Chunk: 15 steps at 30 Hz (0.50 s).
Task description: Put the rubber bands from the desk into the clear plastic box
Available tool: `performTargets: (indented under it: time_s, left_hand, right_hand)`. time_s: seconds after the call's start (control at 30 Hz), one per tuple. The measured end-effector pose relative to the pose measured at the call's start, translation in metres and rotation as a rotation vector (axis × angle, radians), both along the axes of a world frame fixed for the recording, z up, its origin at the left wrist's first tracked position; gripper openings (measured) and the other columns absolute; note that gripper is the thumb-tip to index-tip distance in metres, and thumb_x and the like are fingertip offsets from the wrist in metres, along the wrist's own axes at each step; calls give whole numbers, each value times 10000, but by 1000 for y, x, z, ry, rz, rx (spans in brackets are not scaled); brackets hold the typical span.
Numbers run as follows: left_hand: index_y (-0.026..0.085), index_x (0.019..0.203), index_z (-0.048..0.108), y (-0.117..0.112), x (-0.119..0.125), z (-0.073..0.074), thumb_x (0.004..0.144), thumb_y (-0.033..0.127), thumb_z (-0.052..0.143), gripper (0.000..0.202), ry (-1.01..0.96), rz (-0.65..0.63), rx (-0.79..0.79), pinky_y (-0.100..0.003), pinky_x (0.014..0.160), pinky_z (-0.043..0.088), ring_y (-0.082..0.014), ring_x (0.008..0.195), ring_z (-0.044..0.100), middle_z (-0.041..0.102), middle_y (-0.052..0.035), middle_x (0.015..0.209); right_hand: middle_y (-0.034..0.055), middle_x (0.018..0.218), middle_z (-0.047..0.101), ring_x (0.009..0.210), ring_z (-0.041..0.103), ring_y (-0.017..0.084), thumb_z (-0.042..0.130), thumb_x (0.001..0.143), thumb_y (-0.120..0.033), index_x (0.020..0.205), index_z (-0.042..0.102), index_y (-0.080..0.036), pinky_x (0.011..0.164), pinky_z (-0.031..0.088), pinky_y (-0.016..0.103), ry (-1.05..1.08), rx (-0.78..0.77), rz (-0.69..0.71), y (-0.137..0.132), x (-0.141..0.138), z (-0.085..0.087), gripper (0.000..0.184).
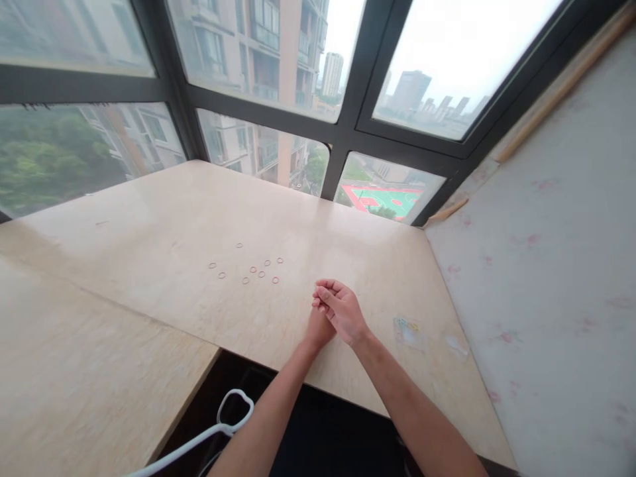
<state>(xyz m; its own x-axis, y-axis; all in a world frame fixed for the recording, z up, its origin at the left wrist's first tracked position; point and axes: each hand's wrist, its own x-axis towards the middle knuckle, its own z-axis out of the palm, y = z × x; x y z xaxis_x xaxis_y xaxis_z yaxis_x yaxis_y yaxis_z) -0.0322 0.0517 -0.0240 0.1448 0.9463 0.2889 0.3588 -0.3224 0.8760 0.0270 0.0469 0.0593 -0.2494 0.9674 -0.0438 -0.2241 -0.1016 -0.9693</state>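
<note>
My right hand (346,310) lies across the front of my left hand (322,326), above the pale stone-look surface. The fingers of my right hand are curled in, its thumb close to the index fingertip. Most of my left hand is hidden behind it; the fingertips that show look bent and meet those of the right. Anything held between them is too small or too covered to make out. Left of my hands, several thin small rings, one a reddish ring (275,280) and another a dark ring (239,245), lie scattered flat and apart.
A small clear plastic bag (407,331) with yellow and green bits lies right of my hands, near a whitish scrap (456,345). A patterned wall (536,285) bounds the right side, dark window frames (268,112) the back. A white curved tube (199,437) stands at lower left.
</note>
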Motion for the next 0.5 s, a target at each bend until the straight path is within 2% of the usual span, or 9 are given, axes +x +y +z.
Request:
performTargets:
  time_s: [0.1, 0.3, 0.5]
  left_hand:
    - [132, 795, 670, -3, -2, 8, 842, 103, 464, 213, 16, 59, -16, -299, 681, 490, -193, 743, 627, 695, -75, 792]
    - [175, 925, 691, -4, -3, 15, 850, 217, 495, 214, -6, 101, -25, -295, 719, 510, -186, 780, 668, 732, -64, 863]
    - [175, 936, 691, -3, -4, 13, 849, 287, 505, 234, -7, 101, -61, -316, 712, 524, -200, 767, 682, 733, -67, 835]
  right_hand:
    - [18, 763, 690, 642, 644, 118, 810, 669, -330, 909, 652, -175, 538, 490, 210, 133, -118, -64, -10, 35, 3, 327]
    - [-22, 710, 677, 654, 621, 89, 862, 596, -198, 818, 704, -201, 614, 491, 191, 71, -53, -240, -26, 98, -2, 273]
    - [-27, 720, 668, 657, 607, 97, 889, 523, -208, 782, 725, -216, 644, 511, 222, 11, -63, -404, -39, 144, -1, 307]
